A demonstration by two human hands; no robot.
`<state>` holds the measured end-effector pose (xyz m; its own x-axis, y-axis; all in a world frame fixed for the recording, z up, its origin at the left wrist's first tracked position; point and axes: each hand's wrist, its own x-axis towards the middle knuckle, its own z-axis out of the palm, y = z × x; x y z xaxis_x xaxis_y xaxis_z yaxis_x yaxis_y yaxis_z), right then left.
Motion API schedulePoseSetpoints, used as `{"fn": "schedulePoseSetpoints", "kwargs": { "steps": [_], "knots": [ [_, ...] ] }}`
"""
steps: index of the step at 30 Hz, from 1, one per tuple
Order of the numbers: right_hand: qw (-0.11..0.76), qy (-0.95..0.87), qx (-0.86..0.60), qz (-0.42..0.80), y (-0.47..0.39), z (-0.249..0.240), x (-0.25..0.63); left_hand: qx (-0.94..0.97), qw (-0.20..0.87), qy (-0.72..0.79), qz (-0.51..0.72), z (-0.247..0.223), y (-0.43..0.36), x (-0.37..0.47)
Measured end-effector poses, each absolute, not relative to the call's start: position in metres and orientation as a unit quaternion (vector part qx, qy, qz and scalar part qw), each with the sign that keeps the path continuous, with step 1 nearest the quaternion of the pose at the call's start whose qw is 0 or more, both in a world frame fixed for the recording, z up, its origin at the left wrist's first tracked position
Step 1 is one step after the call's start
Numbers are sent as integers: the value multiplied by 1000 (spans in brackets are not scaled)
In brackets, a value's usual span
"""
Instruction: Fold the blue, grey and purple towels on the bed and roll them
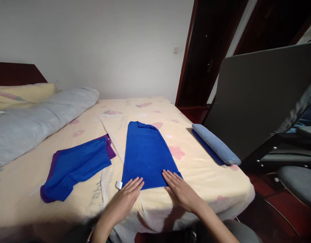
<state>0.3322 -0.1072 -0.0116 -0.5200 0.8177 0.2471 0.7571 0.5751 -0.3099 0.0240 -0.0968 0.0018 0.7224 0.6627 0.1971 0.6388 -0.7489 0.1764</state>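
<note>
A blue towel, folded into a long strip, lies flat on the bed near its near edge, running away toward the far side. The left hand rests palm down with fingers spread, its fingertips on the towel's near edge beside a small white tag. The right hand lies flat too, fingers spread, on the near right corner. To the left lies a rumpled blue and purple cloth. Right, at the bed's edge, sits a folded light blue towel. A grey duvet lies far left
</note>
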Motion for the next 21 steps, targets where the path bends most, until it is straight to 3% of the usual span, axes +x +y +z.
{"fn": "schedulePoseSetpoints", "kwargs": {
  "steps": [5, 11, 14, 17, 21],
  "knots": [
    [164, -849, -489, 117, -103, -11, 362, 908, 83, 389, 135, 0, -89, 4],
    [235, -841, -481, 80, -101, -4, 360, 895, -10, 399, 199, 0, -89, 2],
    [226, -831, -506, 57, -98, -1, 360, 888, -26, 418, 188, 5, -89, -3],
    [199, -826, -523, 67, -97, 2, 362, 874, 2, 447, 192, 9, -88, -9],
    [230, -806, -531, 122, -95, 10, 369, 850, 74, 476, 213, 11, -82, -17]
  ]
}}
